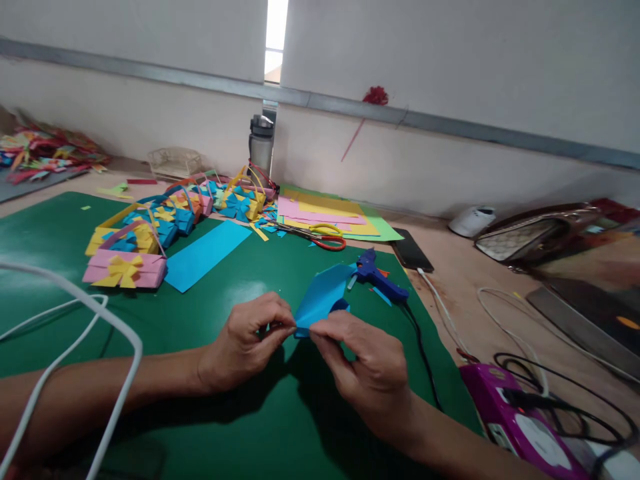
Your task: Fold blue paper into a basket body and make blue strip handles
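Observation:
Between my two hands, a folded piece of blue paper [323,293] is held just above the green mat [225,427]. Thumb and fingers of my left hand [253,333] pinch its near left corner. My right hand [367,357] pinches the near edge a little to the right, close to a curled flap. The paper's far end rises beside a blue glue gun [377,277], which lies on the mat past my right hand. To the left, a flat blue paper strip [207,253] rests on the mat.
Several small paper baskets with bows [127,267] stand at the left. Scissors [325,237] and stacked coloured sheets [325,210] lie at the back, near a bottle [261,143]. A phone [413,249] and a purple power strip [520,420] with cables are at the right. A white cable [133,340] crosses the left foreground.

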Demonstrator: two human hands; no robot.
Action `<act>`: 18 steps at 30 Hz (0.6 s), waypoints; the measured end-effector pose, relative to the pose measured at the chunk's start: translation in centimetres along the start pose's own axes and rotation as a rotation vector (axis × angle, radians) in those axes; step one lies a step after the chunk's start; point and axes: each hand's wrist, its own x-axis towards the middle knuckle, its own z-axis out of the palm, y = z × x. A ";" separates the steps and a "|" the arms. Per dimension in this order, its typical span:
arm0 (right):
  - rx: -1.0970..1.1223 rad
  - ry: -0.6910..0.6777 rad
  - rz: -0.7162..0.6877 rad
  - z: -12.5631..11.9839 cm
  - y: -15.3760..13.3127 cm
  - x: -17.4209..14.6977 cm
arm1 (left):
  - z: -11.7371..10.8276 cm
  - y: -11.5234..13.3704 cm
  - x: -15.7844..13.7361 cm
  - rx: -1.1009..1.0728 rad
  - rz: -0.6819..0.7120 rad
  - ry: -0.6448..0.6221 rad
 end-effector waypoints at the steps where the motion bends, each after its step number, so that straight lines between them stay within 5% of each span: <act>1: 0.001 0.002 -0.001 0.0 0.0 0.0 | 0.0 0.1 0.0 0.010 -0.022 0.010; 6: 0.014 -0.013 -0.012 -0.1 -0.2 -0.1 | -0.3 0.7 0.7 -0.014 -0.276 -0.078; 18: -0.138 -0.356 0.136 -1.0 -0.2 0.1 | -1.0 1.1 1.8 -0.069 -0.394 -0.433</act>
